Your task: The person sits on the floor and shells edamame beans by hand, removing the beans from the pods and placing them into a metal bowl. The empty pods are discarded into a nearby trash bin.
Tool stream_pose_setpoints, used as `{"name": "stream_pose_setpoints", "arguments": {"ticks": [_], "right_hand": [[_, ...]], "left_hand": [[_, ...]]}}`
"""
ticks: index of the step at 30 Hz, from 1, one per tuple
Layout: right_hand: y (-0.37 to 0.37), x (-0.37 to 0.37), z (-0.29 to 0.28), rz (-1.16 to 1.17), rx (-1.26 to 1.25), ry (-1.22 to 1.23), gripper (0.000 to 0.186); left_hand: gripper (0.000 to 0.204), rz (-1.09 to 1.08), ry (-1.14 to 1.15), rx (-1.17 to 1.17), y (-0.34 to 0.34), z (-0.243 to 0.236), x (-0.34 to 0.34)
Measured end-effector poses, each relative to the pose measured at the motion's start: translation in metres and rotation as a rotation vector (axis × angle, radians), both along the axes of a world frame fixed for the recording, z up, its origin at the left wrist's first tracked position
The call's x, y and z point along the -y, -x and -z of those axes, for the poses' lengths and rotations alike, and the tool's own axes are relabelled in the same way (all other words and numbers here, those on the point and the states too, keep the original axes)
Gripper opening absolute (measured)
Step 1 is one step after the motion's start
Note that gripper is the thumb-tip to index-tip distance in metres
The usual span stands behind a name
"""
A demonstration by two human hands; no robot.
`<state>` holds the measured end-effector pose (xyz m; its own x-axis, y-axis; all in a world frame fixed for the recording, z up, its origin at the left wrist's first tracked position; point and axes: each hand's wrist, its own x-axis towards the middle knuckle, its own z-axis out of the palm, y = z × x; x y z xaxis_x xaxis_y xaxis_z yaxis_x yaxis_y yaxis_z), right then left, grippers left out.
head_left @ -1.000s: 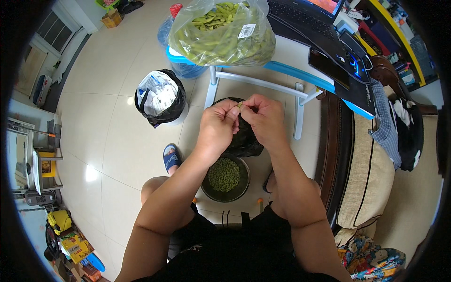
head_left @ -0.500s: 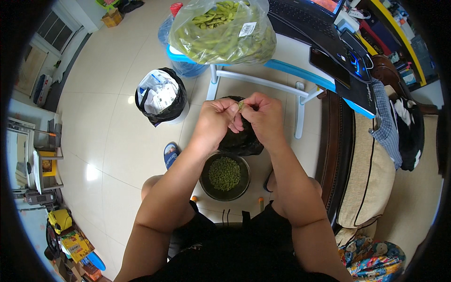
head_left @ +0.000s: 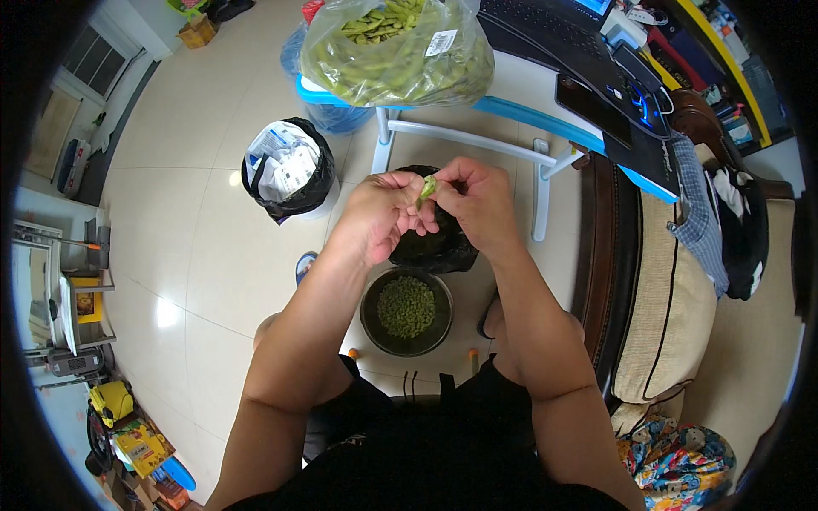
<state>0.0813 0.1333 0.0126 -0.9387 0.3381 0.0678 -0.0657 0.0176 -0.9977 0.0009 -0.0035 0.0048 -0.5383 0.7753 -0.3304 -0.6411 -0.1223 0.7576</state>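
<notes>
Between my two hands is a green soybean pod (head_left: 427, 188), pinched from both sides. My left hand (head_left: 383, 209) has thumb and index closed on it, the other fingers curled below. From the right, the fingertips of my right hand (head_left: 475, 203) grip its upper end. Under the hands a black plastic bag (head_left: 443, 251) sits on the floor, its contents mostly hidden. Nearer my body stands a round metal bowl (head_left: 368, 318) with shelled green beans (head_left: 406, 307) inside. A clear bag of soybean pods (head_left: 400, 64) rests on the table in front of me.
A white-and-blue folding table (head_left: 545, 123) holds a laptop (head_left: 550, 34) and a phone (head_left: 593, 111). Left of its legs stand a water jug (head_left: 336, 117) and a bin lined with black plastic (head_left: 319, 192). A cushioned sofa (head_left: 665, 315) runs along the right.
My left hand has turned so more of its palm and curled fingers show. More of the pod is visible between the hands. The whole view has shifted slightly.
</notes>
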Motion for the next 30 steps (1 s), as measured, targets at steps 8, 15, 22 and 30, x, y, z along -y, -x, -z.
{"name": "stream_pose_setpoints", "arguments": {"ticks": [8,15,22,30], "right_hand": [[0.001,0.009,-0.009,0.094,0.111,-0.257,0.012],[0.004,0.007,0.005,0.196,0.027,-0.239,0.021],[0.007,0.010,0.015,0.221,0.047,0.125,0.018],[0.004,0.009,0.017,0.167,0.074,0.380,0.015]], "left_hand": [[0.026,-0.165,0.209,-0.623,-0.017,0.000,-0.008],[0.027,-0.190,0.311,-0.731,-0.019,-0.001,-0.010],[0.027,-0.199,0.366,-0.866,-0.018,-0.002,-0.011],[0.025,-0.116,0.229,-0.633,-0.012,0.002,-0.008]]}}
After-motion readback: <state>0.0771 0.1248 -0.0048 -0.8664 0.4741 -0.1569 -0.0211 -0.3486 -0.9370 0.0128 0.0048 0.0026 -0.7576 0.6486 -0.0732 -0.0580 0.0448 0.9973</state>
